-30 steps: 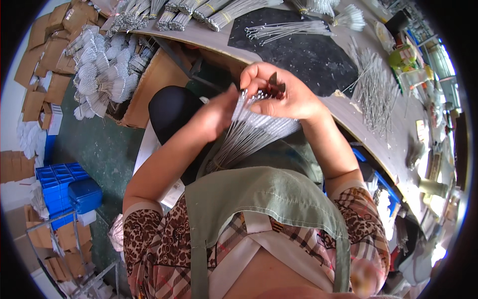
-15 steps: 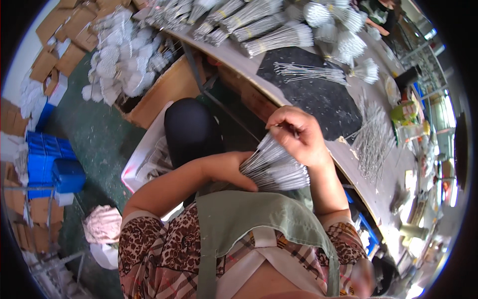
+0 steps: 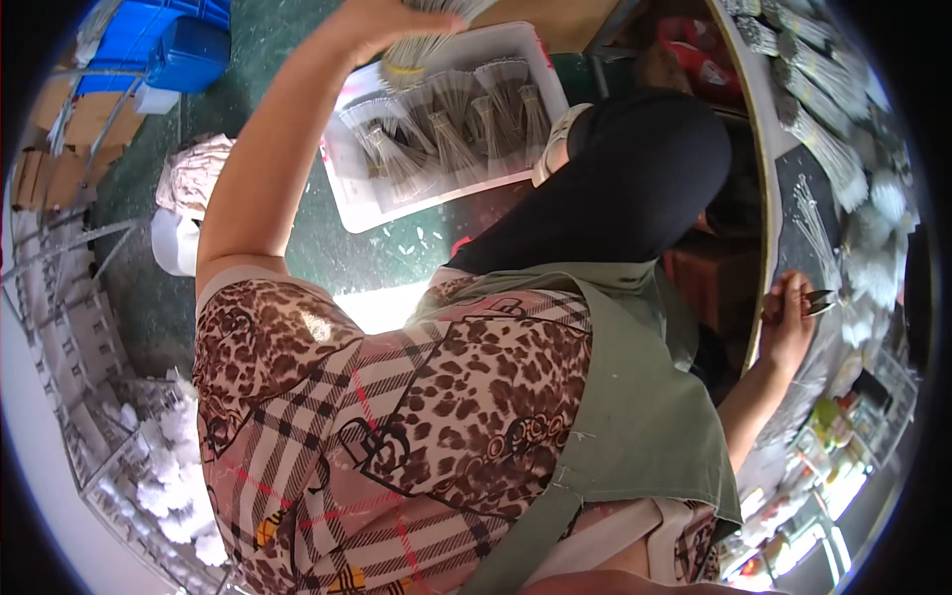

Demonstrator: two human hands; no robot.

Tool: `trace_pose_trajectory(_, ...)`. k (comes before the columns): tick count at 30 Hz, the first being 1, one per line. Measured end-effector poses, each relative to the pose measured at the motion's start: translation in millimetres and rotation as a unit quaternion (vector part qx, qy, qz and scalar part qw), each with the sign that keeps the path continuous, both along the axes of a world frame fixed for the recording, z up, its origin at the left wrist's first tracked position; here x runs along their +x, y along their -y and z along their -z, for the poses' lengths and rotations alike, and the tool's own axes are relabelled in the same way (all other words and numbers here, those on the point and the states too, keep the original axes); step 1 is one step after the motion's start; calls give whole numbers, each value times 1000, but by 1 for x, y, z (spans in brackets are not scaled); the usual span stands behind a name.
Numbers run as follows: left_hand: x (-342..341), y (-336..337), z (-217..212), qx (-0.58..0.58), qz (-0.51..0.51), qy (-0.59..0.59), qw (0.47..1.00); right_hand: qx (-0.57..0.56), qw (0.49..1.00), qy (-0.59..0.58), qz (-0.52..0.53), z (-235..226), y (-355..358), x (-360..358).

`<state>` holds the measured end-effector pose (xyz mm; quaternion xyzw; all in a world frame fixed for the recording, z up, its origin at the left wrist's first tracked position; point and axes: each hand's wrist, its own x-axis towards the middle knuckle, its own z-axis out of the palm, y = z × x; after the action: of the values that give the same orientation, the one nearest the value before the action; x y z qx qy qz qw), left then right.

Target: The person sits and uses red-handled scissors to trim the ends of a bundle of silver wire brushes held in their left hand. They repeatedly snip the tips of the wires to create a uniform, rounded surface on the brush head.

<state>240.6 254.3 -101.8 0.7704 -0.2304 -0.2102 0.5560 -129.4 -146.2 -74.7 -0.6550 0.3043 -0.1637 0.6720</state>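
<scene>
My left hand (image 3: pixel 375 28) is stretched out at the top, closed around a bundle of thin wire-stemmed brushes (image 3: pixel 405 67) with a yellow band. This bundle hangs over the near-left corner of a white plastic crate (image 3: pixel 369 216). Inside the crate stand several tied bundles of the same kind (image 3: pixel 458 149). Out to the right, at the table edge, my right hand (image 3: pixel 786 309) is closed on a small metal tool with two pointed tips (image 3: pixel 821 301), perhaps snips. Beyond it, loose wire stems (image 3: pixel 811 233) lie on a black mat (image 3: pixel 790 177).
More bundles (image 3: pixel 818 99) are piled along the table at the far right. My bent knee (image 3: pixel 654 149) is between crate and table. A blue container (image 3: pixel 188 55), a pinkish cloth bundle (image 3: pixel 193 174) and metal racks (image 3: pixel 74 238) are at the left. Something red (image 3: pixel 699 64) sits under the table.
My body has turned to the left. The left hand has carried the bundle from my lap over to the crate. The right hand has left the bundle and now holds the pointed tool by the table.
</scene>
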Motion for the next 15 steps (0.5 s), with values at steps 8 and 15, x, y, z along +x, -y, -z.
trace_pose_trajectory(8, -13, -35, 209, 426, 187, 183, 866, 3, 992, -123, -30, 10, -32, 19)
trace_pose_trajectory(15, -19, 18, 223, 556, 318, 291, 711, 1, 983, -168, -69, 17, -39, 43)
